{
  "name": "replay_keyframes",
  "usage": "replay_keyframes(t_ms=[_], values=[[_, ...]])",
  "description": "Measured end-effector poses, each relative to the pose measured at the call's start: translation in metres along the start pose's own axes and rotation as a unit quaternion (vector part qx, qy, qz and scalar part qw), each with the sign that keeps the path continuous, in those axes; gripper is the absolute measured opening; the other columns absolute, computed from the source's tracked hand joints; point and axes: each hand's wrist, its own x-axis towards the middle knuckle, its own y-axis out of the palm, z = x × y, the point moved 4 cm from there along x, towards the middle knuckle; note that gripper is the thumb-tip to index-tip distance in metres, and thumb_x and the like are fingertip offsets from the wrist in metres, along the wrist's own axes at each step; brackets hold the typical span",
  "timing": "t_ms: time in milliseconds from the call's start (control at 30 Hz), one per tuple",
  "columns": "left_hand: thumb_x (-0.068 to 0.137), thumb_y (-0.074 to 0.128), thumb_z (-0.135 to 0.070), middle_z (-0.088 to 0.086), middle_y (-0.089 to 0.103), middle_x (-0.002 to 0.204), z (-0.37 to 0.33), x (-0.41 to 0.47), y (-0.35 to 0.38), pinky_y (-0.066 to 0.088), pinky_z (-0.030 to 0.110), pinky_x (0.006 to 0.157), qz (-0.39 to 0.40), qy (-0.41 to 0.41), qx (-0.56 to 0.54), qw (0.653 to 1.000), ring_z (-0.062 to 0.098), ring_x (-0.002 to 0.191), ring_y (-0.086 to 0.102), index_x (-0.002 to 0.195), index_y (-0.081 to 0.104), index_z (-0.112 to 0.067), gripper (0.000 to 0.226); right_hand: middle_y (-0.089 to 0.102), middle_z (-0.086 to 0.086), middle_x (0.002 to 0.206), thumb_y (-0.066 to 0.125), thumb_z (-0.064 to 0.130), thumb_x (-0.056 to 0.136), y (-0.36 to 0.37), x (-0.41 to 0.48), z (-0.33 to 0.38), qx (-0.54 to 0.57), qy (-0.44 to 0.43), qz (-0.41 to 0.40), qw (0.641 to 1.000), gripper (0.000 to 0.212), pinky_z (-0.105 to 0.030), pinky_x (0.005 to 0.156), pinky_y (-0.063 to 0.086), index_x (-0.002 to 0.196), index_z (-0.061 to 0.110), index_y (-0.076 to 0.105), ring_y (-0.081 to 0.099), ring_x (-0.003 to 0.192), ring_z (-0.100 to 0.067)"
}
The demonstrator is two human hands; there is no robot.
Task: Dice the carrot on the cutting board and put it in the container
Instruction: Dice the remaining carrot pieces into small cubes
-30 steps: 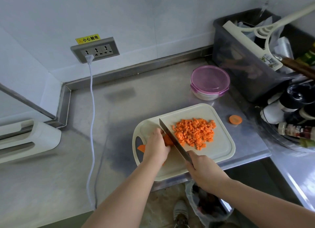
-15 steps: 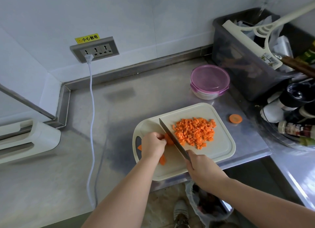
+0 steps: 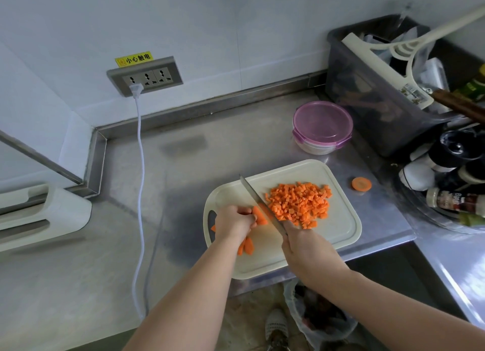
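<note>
**Carrot piece**: uncut length on the cutting board, left of centre. It sits between the left hand's fingertips and the knife, touching the blade's left face. Its long axis appears to run roughly alongside the blade, though the hand hides part of it.

**Left hand**: the nearer hand to the piece. Fingers are curled down, pinning the piece to the board.

**Right hand**: clenched round the knife handle at the board's near edge. The blade slants away to the far left, with its tip over the board.

**Diced carrot**: heaped pile just right of the blade, on the board.

**Carrot slices**: a few uncut, near side of the left hand.

**Container**: on the counter beyond the board, apart from it, pink lid on.

**Carrot end**: round offcut on the counter, right of the board.

**Judgement:** dicing is well along. The next cut depends on the fingertips staying clear of the edge.
</note>
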Motion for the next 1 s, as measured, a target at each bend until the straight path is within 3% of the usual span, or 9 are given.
replay_keyframes(t_ms=[67,167,300,400,467,600,733,867,1000], values=[[0.084,0.063,-0.006,0.006,0.067,0.068,0.001,-0.001,0.000,0.054,0.043,0.070,-0.004,0.003,-0.004,1.000,0.027,0.058,0.059,0.063,0.060,-0.023,0.027,0.062,-0.005,0.089,0.036,0.014,0.100,0.004,0.000,0.004,-0.026,0.001,0.010,1.000,0.036,-0.037,0.065,0.050,0.135,0.018,0.036,0.062,0.078,-0.027],[0.080,0.065,-0.009,0.013,0.072,0.078,0.003,0.002,0.000,0.055,0.047,0.084,-0.010,0.015,0.009,1.000,0.036,0.080,0.067,0.064,0.061,-0.023,0.022,0.052,0.001,0.073,0.033,0.016,0.100,0.009,0.001,0.003,-0.017,0.010,0.017,1.000,0.035,-0.031,0.054,0.042,0.136,0.020,0.036,0.058,0.070,-0.025],[0.076,0.066,-0.013,0.011,0.072,0.079,0.004,0.005,0.000,0.057,0.044,0.080,-0.008,0.022,0.014,1.000,0.031,0.077,0.067,0.072,0.066,-0.023,0.011,0.046,0.004,0.069,0.032,0.014,0.101,0.009,-0.001,0.006,-0.043,0.005,0.014,0.999,0.037,-0.026,0.050,0.035,0.137,0.018,0.035,0.051,0.064,-0.022],[0.077,0.067,-0.013,0.011,0.073,0.080,0.004,0.006,0.001,0.058,0.042,0.077,-0.004,0.021,0.011,1.000,0.028,0.072,0.067,0.072,0.066,-0.023,0.011,0.061,-0.006,0.095,0.030,0.019,0.101,0.004,-0.005,0.010,-0.044,0.007,0.003,0.999,0.032,-0.031,0.066,0.045,0.130,0.016,0.043,0.062,0.084,-0.026],[0.077,0.068,-0.016,0.009,0.073,0.082,0.006,0.007,0.001,0.057,0.042,0.081,-0.004,0.022,0.013,1.000,0.030,0.083,0.069,0.076,0.067,-0.024,0.008,0.059,-0.005,0.095,0.030,0.019,0.101,0.004,-0.006,0.011,-0.044,0.010,0.007,0.999,0.032,-0.035,0.071,0.048,0.130,0.016,0.044,0.062,0.086,-0.027],[0.078,0.068,-0.017,0.007,0.073,0.083,0.007,0.009,0.001,0.057,0.042,0.083,-0.007,0.025,0.011,1.000,0.029,0.088,0.069,0.077,0.068,-0.026,0.009,0.040,0.006,0.067,0.035,0.010,0.099,0.010,-0.001,0.009,-0.076,0.003,0.025,0.997,0.047,-0.021,0.047,0.032,0.145,0.016,0.026,0.040,0.055,-0.010],[0.079,0.069,-0.017,0.007,0.072,0.083,0.009,0.012,0.002,0.056,0.041,0.083,-0.007,0.027,0.013,1.000,0.028,0.088,0.068,0.073,0.065,-0.027,0.013,0.055,0.000,0.082,0.034,0.012,0.100,0.008,-0.001,0.008,-0.079,0.012,0.026,0.996,0.038,-0.027,0.057,0.042,0.138,0.014,0.035,0.050,0.064,-0.015],[0.079,0.069,-0.017,0.006,0.073,0.085,0.009,0.014,0.002,0.056,0.038,0.081,-0.010,0.028,0.023,0.999,0.029,0.089,0.068,0.079,0.067,-0.024,0.008,0.043,0.005,0.071,0.042,0.004,0.095,0.015,0.002,0.008,-0.100,0.023,0.056,0.993,0.052,-0.023,0.047,0.033,0.144,0.012,0.025,0.043,0.058,-0.011],[0.077,0.071,-0.020,0.002,0.073,0.089,0.011,0.016,0.003,0.051,0.029,0.073,-0.009,0.031,0.042,0.999,0.024,0.087,0.068,0.095,0.071,-0.018,0.018,0.060,-0.005,0.098,0.038,-0.002,0.092,0.019,0.005,0.006,-0.083,0.044,0.070,0.993,0.050,-0.032,0.065,0.045,0.140,0.011,0.028,0.056,0.080,-0.023]])
